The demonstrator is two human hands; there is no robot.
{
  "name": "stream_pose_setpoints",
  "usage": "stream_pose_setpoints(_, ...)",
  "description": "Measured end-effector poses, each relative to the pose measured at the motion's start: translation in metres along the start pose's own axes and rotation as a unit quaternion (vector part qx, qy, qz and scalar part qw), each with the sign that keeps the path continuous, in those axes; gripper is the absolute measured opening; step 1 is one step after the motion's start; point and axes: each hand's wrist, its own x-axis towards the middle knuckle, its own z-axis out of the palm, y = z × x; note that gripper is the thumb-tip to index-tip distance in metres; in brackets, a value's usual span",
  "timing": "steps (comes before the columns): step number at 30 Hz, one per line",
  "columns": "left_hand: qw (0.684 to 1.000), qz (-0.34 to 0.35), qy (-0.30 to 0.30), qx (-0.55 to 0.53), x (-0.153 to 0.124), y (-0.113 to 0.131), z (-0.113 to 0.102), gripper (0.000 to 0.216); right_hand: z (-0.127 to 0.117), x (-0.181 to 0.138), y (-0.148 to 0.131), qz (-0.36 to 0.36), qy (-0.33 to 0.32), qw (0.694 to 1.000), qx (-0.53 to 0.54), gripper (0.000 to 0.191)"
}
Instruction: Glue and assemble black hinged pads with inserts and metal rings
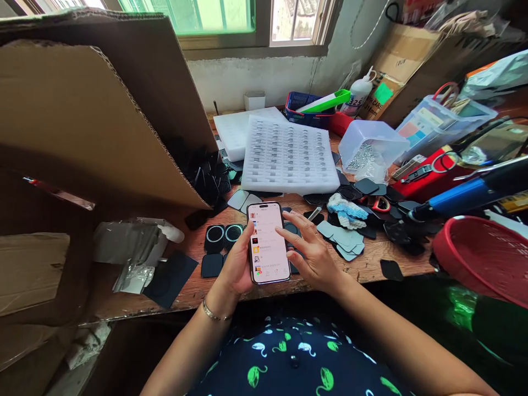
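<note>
A smartphone (269, 245) with a lit white screen, showing a list with small pictures, is upright in my left hand (239, 261). That hand wraps round the phone's left side, its thumb along the edge. My right hand (311, 253) hovers at the phone's right side with fingers spread, the fingertips over or close to the screen; whether they touch it I cannot tell. Behind the phone, black square pads (212, 265) lie in rows on the wooden table, two of them bearing pale rings (215, 234). My hands and the phone hide part of these rows.
A white foam tray (289, 179) with rows of slots lies beyond the phone. Tall cardboard (82, 104) stands at left. Grey pads (342, 239), a blue-and-white cloth (346, 212), a clear bin (365, 137) and a red basket (480, 256) are at right. Plastic bags (132, 247) lie left.
</note>
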Motion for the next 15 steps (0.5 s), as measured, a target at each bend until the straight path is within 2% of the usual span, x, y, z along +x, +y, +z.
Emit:
stream_pose_setpoints(4,1.000,-0.012,-0.016,0.001,-0.0001,0.0004,0.0004,0.059,-0.0028,-0.0020,-0.0014,-0.050,0.000,0.999,0.011,0.045)
stream_pose_setpoints(10,0.996,0.016,0.079,0.039,-0.0001,-0.0031,-0.0026,0.040,-0.0006,-0.0004,0.0035,0.008,0.001,1.000,-0.021,0.046)
stream_pose_setpoints(13,0.992,0.050,0.085,0.073,0.0005,-0.0048,-0.0044,0.045,0.0004,-0.0003,0.0045,0.026,-0.011,0.999,-0.035,0.046)
stream_pose_setpoints(15,0.994,0.042,0.069,0.073,0.0010,-0.0045,-0.0047,0.038,0.0002,-0.0010,0.0036,0.031,-0.007,0.999,-0.028,0.049)
